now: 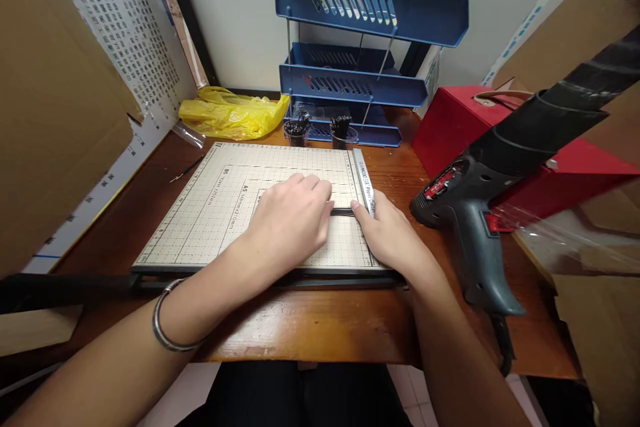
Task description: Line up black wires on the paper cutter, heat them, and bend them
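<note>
A paper cutter (200,233) with a cream gridded board lies on the wooden table in front of me. Across its right part runs a short bundle of thin black strands (343,211), side by side. My left hand (295,217) is closed over the bundle's left end, knuckles up, fingertips hidden. At the other end, my right hand (390,227) pinches the strands, its thumb on top beside the cutter's metal ruler edge (361,170). Its other fingers go out of sight past the board's right side.
Behind the cutter stand two clear cups (340,137) of black strands and a blue tiered tray rack (350,83). A yellow plastic bag (235,113) lies back left. To the right, a heat gun (480,213) stands before a red box (450,120). Cardboard (60,67) walls the left.
</note>
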The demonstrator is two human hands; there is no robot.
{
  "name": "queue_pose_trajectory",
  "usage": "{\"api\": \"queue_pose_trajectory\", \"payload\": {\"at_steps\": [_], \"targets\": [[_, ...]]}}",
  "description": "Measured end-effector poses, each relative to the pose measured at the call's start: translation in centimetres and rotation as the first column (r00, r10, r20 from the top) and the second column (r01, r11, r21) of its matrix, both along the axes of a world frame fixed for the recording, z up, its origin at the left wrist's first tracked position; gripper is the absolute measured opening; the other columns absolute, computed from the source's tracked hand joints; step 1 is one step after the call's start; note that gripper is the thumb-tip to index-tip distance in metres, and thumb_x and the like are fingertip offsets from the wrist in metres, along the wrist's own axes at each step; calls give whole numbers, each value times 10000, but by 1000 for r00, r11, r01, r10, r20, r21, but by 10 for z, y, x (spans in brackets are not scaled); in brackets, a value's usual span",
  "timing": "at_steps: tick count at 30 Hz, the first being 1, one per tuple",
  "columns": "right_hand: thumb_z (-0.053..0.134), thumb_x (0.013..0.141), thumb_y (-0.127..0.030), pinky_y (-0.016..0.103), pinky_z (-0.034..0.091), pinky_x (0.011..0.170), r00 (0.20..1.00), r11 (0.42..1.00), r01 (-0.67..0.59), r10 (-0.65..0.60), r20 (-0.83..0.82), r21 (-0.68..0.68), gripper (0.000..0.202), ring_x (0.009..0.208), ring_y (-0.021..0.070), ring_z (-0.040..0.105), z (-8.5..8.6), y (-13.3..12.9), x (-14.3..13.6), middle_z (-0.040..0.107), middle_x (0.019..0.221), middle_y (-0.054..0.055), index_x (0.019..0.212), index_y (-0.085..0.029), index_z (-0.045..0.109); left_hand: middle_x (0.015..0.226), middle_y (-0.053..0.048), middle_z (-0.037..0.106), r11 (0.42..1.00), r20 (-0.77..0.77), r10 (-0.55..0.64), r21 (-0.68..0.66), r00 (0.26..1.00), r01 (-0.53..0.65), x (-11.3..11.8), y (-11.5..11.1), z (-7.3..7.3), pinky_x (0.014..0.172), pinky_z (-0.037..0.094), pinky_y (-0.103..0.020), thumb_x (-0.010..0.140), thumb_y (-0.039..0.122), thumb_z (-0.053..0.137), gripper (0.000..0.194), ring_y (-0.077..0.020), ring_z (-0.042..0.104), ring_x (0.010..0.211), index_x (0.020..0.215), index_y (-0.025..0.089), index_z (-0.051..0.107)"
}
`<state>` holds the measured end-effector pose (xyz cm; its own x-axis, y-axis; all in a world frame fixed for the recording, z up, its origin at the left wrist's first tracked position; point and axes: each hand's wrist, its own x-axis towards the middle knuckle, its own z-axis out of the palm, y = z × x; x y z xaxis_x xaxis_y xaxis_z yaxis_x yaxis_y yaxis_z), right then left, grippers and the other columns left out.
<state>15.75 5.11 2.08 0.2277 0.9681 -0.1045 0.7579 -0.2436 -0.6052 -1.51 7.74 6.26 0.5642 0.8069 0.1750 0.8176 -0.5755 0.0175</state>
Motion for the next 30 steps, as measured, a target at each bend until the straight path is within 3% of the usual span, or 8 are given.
{"api": "queue_pose_trajectory", "payload": {"at_steps": [4, 10, 20, 30], "targets": [[378, 1032, -433, 456, 418, 1075, 1000, 1000, 0, 0, 12, -4, 418, 1310, 337, 562, -1, 0, 0, 604, 1375, 210, 1305, -151, 520, 1070, -85, 724, 991, 45, -129, 50, 991, 127, 3, -3, -13, 812, 499, -398, 987, 239, 564, 200, -285, 638, 1015, 1074, 146, 719], [373, 1031, -442, 456, 430, 1052, 1000, 1000, 3, -3, 22, -9, 416, 1290, 345, 573, -1, 1, 0, 611, 1357, 209, 1289, -151, 520, 1074, -56, 752, 980, 29, -174, 98, 984, 171, 2, 2, -25, 769, 477, -404, 1003, 221, 545, 229, -285, 626, 1019, 1044, 178, 767], [386, 1036, -421, 439, 415, 1076, 1000, 1000, 4, -4, 14, -14, 421, 1309, 326, 559, -1, 1, 0, 598, 1385, 193, 1345, -162, 511, 1077, -62, 746, 997, 42, -70, 42, 997, 68, 11, -3, -24, 778, 467, -404, 1015, 244, 537, 234, -288, 631, 1025, 1039, 175, 760], [375, 1032, -437, 447, 410, 1080, 1000, 1000, 1, -1, 9, -4, 458, 1320, 332, 552, -2, 1, 1, 598, 1391, 201, 1366, -150, 503, 1075, -44, 734, 990, 4, -116, 83, 993, 115, 10, 0, -27, 710, 444, -368, 1007, 239, 564, 214, -272, 641, 986, 1040, 225, 775]]}}
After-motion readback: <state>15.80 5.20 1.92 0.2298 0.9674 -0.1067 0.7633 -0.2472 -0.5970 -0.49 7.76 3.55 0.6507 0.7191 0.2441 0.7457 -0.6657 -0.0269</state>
